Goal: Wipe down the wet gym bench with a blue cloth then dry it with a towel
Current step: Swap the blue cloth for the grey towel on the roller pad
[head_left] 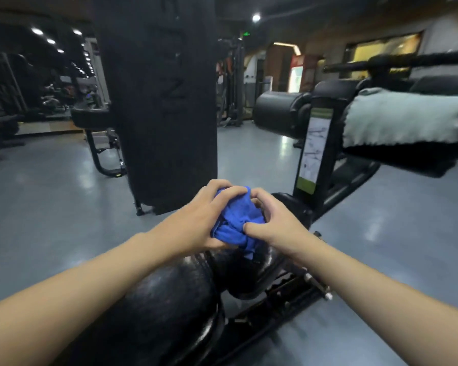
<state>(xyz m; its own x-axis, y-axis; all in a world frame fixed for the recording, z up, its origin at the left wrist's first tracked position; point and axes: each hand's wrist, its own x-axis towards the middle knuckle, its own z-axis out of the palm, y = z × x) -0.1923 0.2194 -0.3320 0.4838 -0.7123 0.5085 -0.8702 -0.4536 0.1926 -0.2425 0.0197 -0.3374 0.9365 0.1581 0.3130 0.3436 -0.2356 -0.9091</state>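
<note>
A bunched blue cloth is squeezed between both hands above the bench. My left hand wraps its left side with fingers curled over the top. My right hand grips its right side, thumb pressed into the folds. Below them lies the black padded gym bench, glossy with faint wet sheen, running from the bottom of the view toward the centre. A pale grey-white towel is draped over a black pad at the right, well apart from both hands.
A tall black punching bag hangs just beyond the bench. The machine's upright post with an instruction label stands at the right, with roller pads behind it. The bench's metal adjustment rail runs along the lower right. Grey floor surrounds everything.
</note>
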